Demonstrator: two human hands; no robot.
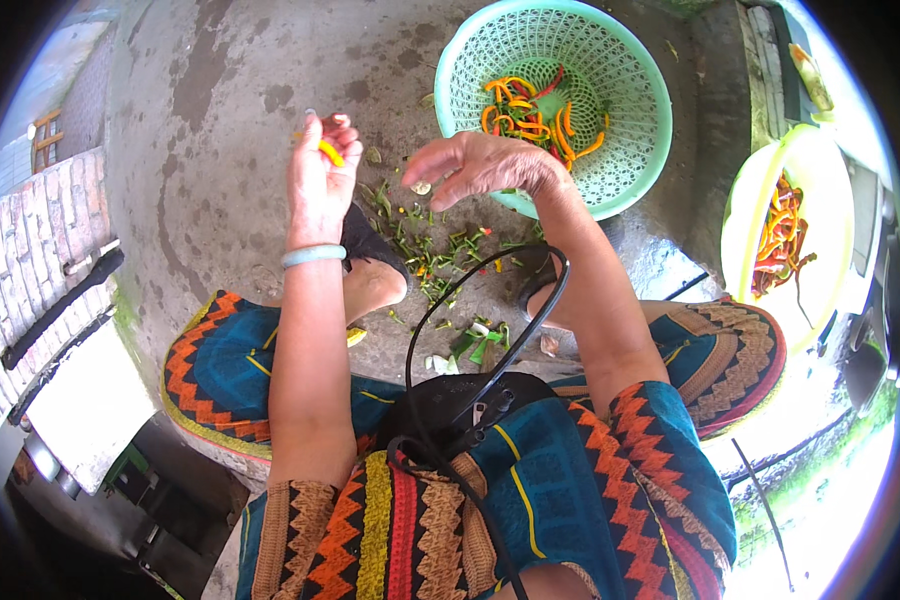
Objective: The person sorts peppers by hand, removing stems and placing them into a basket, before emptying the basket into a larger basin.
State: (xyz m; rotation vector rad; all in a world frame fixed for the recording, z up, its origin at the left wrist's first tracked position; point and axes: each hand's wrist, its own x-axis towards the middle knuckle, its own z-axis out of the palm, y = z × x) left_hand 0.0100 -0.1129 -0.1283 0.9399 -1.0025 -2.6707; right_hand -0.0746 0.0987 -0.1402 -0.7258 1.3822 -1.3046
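Note:
My left hand [321,172], palm up and with a pale bangle [313,256] on its wrist, holds a small yellow chili pepper [331,154] between thumb and fingers. To its right, my right hand [487,166] is bent at the wrist, its fingers apart and nothing visible in them. It overlaps the near left rim of a mint-green plastic colander basket [637,97] in this view. Orange, yellow and red chili peppers [562,135] lie inside that basket; my right hand hides some of them.
Green stem bits [435,251] litter the concrete floor [232,150] between my feet. A pale yellow-green basin [817,225] with more red and orange peppers [780,232] stands at the right. A black cable [412,337] loops up from a black pouch [450,397] on my lap.

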